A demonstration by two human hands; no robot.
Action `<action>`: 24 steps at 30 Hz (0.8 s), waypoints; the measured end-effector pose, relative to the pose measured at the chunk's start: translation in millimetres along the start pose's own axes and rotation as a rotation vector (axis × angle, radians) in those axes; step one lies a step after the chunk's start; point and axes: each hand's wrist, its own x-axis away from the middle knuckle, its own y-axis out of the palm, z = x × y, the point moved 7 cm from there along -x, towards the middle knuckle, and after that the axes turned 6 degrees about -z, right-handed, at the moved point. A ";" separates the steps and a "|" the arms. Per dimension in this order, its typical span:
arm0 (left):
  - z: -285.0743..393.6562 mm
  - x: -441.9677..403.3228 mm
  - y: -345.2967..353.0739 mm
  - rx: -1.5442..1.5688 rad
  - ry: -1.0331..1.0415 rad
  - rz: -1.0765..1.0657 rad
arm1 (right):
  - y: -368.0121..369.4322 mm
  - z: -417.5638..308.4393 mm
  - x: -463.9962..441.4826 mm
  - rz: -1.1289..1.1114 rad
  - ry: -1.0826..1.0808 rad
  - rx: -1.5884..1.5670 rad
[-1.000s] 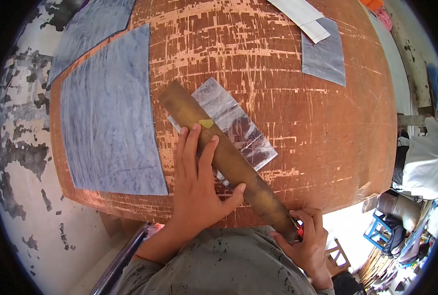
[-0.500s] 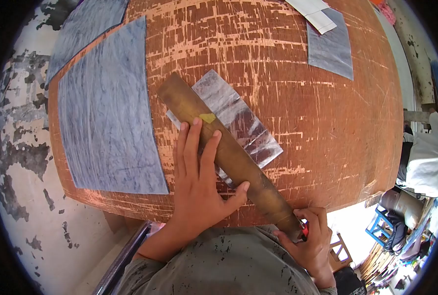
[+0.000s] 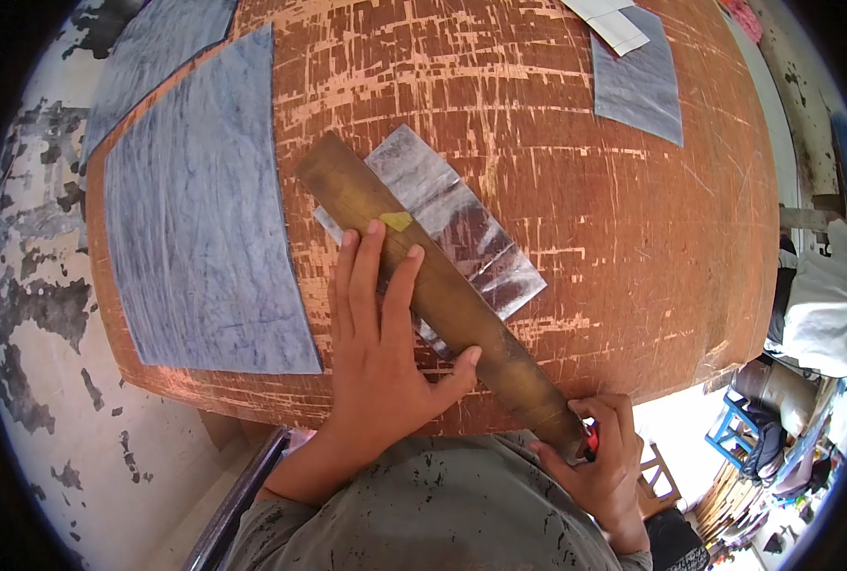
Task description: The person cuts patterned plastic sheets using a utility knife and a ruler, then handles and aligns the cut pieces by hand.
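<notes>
A brown, worn straightedge (image 3: 462,319) with a yellow patch lies slanted over a shiny silvery sheet (image 3: 485,233). Parts of the sheet show on both sides of it. My left hand (image 3: 378,357) rests flat on the straightedge, its fingers spread and the thumb near the lower edge. At the straightedge's near end, by the table's edge, my right hand (image 3: 602,452) is closed around a small red object (image 3: 590,438). Most of that object is hidden by the fingers, so its kind cannot be made out.
The scratched reddish-brown table (image 3: 633,247) bears a large grey-blue marbled sheet (image 3: 205,209) at left and another sheet (image 3: 157,62) beyond it. A smaller grey piece (image 3: 642,86) lies at the far right, partly under white strips (image 3: 609,24). A blue stool (image 3: 731,428) stands at lower right.
The table and sheets appear shifted slightly up and left in the view. Both hands keep nearly the same hold on the straightedge and the red object.
</notes>
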 end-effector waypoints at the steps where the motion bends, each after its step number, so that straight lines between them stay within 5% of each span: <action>1: 0.0 -0.1 0.1 -0.005 -0.005 -0.002 | -0.2 -0.2 0.0 0.000 0.003 0.000; 24: -1.0 -0.1 -1.0 0.009 0.013 0.013 | 1.0 1.9 0.2 0.003 0.042 -0.009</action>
